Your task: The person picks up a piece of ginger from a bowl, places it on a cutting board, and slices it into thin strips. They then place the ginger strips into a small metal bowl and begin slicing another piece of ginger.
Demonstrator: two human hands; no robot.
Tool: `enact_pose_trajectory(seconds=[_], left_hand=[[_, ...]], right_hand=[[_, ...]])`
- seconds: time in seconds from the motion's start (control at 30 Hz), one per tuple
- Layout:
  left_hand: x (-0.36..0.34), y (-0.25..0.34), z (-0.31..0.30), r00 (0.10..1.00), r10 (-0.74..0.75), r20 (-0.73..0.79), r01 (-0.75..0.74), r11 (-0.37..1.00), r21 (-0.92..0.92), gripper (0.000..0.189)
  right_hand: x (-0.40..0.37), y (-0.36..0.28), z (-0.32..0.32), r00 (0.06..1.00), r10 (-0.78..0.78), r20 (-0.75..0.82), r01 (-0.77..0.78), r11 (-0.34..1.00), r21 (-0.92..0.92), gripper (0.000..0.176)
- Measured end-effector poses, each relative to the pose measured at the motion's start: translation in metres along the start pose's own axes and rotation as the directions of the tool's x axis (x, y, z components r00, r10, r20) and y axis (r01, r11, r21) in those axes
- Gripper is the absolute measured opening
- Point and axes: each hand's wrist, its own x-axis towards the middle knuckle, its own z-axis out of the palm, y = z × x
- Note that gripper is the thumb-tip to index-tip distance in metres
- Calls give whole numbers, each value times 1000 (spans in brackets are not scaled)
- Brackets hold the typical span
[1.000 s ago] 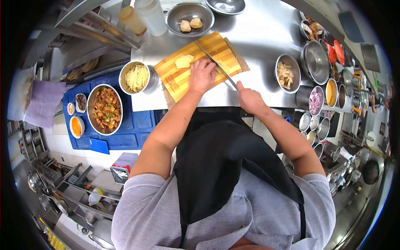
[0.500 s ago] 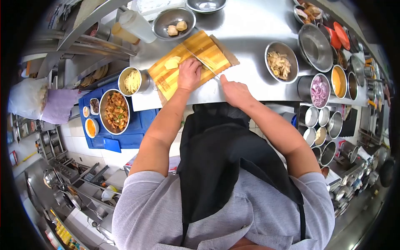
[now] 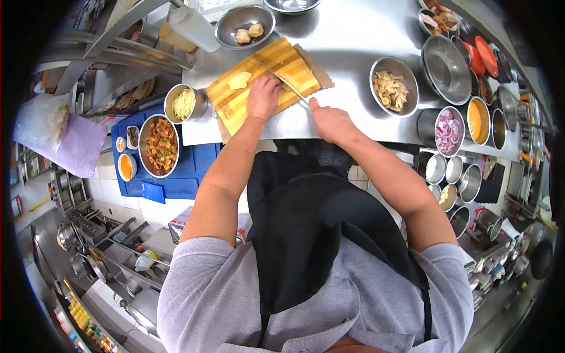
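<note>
A long knife (image 3: 296,93) lies slantwise across a striped wooden cutting board (image 3: 225,97). My right hand (image 3: 331,122) is closed around its handle at the near right edge of the board. Beside the blade, my left hand (image 3: 263,97) presses bent fingers down on pale yellow vegetable pieces, which the fingers mostly hide. To the left of that hand sit loose pale yellow slices (image 3: 239,80). A few thin strips show on the far side of the blade. Brown paper or cloth (image 3: 315,67) sticks out from under the board.
A metal pot (image 3: 184,105) of pale shreds stands left of the board. Behind are a bowl (image 3: 228,36) with two peeled lumps and a squeeze bottle (image 3: 194,29). On the right are a bowl of pale pieces (image 3: 389,92) and a pot of sliced red onion (image 3: 448,130).
The board and counter sit slightly higher and further left in view. My left hand has shifted slightly left with them. Both hands keep their hold beside and on the knife.
</note>
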Motion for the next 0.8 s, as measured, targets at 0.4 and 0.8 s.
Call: enact_pose_trajectory(seconds=[0.4, 0.8], left_hand=[[-2, 0, -1, 1000, -7, 9, 7, 1000, -27, 12], [1, -2, -4, 1000, -21, 16, 21, 999, -26, 8]], right_hand=[[5, -5, -29, 997, -3, 73, 6, 999, -33, 34], [8, -20, -43, 991, 36, 126, -26, 996, -84, 29]])
